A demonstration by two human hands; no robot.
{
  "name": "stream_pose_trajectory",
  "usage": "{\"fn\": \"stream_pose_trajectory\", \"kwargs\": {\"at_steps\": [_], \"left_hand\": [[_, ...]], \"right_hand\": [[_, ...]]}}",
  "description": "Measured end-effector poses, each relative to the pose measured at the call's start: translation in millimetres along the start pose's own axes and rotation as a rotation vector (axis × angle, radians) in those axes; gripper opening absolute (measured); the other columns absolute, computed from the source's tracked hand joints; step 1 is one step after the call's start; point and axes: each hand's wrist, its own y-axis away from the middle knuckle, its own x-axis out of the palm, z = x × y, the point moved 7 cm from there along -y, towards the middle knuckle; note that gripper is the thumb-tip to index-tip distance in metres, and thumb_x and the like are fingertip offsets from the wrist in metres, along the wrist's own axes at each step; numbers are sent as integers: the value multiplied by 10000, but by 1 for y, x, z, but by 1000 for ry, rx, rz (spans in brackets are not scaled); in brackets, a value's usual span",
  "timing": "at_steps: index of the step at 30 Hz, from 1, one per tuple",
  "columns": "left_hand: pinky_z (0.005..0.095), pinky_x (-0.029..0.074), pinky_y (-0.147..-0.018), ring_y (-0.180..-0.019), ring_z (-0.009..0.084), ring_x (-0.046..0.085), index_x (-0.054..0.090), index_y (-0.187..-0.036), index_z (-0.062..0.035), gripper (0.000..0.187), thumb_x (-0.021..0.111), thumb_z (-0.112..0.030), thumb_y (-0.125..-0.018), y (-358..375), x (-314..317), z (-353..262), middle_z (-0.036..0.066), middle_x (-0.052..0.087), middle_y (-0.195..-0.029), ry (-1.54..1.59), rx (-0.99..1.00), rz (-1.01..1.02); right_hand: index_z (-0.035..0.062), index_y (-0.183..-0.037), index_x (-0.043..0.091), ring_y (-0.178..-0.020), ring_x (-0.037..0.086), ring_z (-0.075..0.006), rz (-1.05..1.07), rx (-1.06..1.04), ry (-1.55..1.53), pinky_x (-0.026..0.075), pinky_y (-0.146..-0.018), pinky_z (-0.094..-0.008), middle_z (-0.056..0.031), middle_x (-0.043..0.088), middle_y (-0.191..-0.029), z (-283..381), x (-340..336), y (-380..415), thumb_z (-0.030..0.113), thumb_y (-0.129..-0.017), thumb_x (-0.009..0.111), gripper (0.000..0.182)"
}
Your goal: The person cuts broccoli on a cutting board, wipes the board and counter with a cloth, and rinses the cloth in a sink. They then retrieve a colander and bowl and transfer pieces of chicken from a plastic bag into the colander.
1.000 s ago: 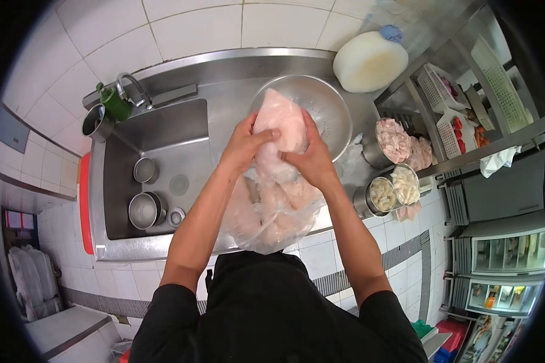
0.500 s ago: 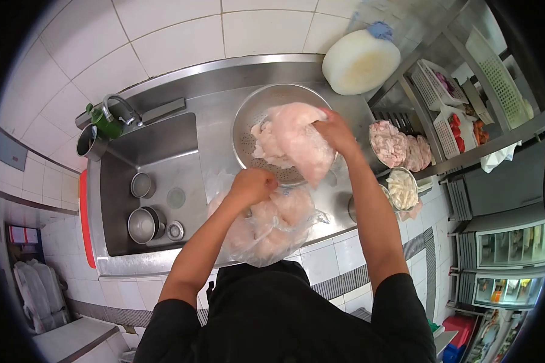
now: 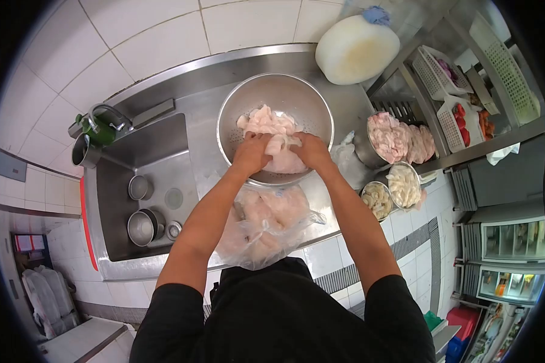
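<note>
A perforated metal colander (image 3: 233, 112) stands on the steel counter with pale pink raw meat (image 3: 265, 118) in it. Low inside the colander sits a clear plastic bag of similar meat (image 3: 284, 162). My left hand (image 3: 252, 152) grips this bag's gathered top from the left, fingers curled. From the other side my right hand (image 3: 310, 150) pinches the same plastic; its fingertips are partly hidden. Just below the colander, at the counter's front edge, lies a larger clear bag (image 3: 263, 227) with more pale meat, touched by neither hand.
To the left is a sink (image 3: 118, 199) with several small metal bowls and a faucet (image 3: 112, 115). A metal pot of meat (image 3: 387, 139) and smaller containers (image 3: 402, 184) stand right. A round white block (image 3: 357, 48) leans at the back; shelves with baskets (image 3: 457, 121) are beyond.
My right hand has lowered the bag of meat from above the colander into it. My left hand has moved up from the larger bag and taken hold of the bag's top.
</note>
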Motion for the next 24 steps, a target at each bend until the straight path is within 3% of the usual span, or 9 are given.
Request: {"fn": "stream_pose_trajectory", "kwargs": {"at_steps": [3, 4, 6, 9, 16, 19, 21, 22, 24], "left_hand": [[426, 474, -933, -1172, 335, 544, 653, -1154, -117, 421, 734, -240, -760, -6, -1, 9, 135, 664, -1120, 151, -219, -40], [426, 474, -933, -1172, 335, 544, 653, -1154, -117, 421, 734, -240, -760, -9, -2, 7, 135, 664, -1120, 150, -213, -39], [421, 493, -855, -1000, 335, 643, 701, -1032, -92, 288, 708, -233, -781, -10, -1, 15, 156, 704, -958, 444, -330, -76], [415, 505, -803, -879, 341, 676, 706, -1007, -86, 261, 702, -222, -784, -8, 0, 17, 171, 709, -915, 558, -310, -187], [404, 506, -790, -891, 342, 675, 703, -991, -77, 235, 688, -205, -794, 6, 6, 0, 179, 707, -917, 645, -400, -212], [414, 504, -782, -862, 339, 680, 704, -966, -71, 215, 681, -194, -791, 4, 11, -4, 178, 708, -879, 626, -458, -172], [309, 501, -765, -838, 220, 660, 668, -1083, -23, 295, 689, -125, -808, 1, 16, 7, 116, 701, -924, 700, -401, -220], [309, 501, -765, -838, 220, 660, 668, -1083, -23, 295, 689, -125, -808, 2, 15, 14, 116, 701, -924, 700, -398, -220], [407, 477, -917, -1077, 341, 603, 635, -1146, -67, 404, 707, -248, -792, 7, 0, 24, 162, 634, -1144, 567, -367, -326]], "right_hand": [[120, -1367, 530, -1150, 579, -380, -12, 31, 23, 465, -981, -410, -188, 573, -1302, 9, 3, 18, 397, -717, 775, 748], [131, -1391, 501, -1147, 577, -386, -43, 23, 69, 466, -979, -422, -178, 548, -1334, 14, 5, 22, 392, -723, 772, 767], [144, -1406, 475, -1131, 585, -382, -134, 56, 132, 473, -969, -429, -173, 543, -1327, 25, 9, 24, 386, -721, 771, 785], [152, -1399, 465, -1109, 597, -370, -248, 95, 114, 489, -937, -449, -160, 549, -1291, 29, 4, 20, 363, -719, 768, 774], [142, -1220, 538, -944, 662, -366, -318, 56, 178, 540, -800, -480, -150, 622, -1098, 20, 10, -16, 278, -753, 727, 523], [114, -1127, 565, -985, 649, -377, -295, 134, 226, 531, -820, -476, -166, 665, -1042, 5, 3, -33, 233, -764, 713, 409], [110, -1133, 586, -984, 653, -382, -236, 117, 174, 536, -817, -474, -183, 671, -1030, 2, 0, -43, 221, -766, 708, 402], [107, -1139, 608, -983, 657, -388, -169, 99, 129, 541, -814, -471, -201, 677, -1017, 0, 1, -46, 210, -768, 703, 397], [106, -1104, 635, -984, 656, -390, -141, 5, 82, 540, -817, -472, -212, 680, -1012, 3, -9, -40, 210, -769, 696, 356]]}}
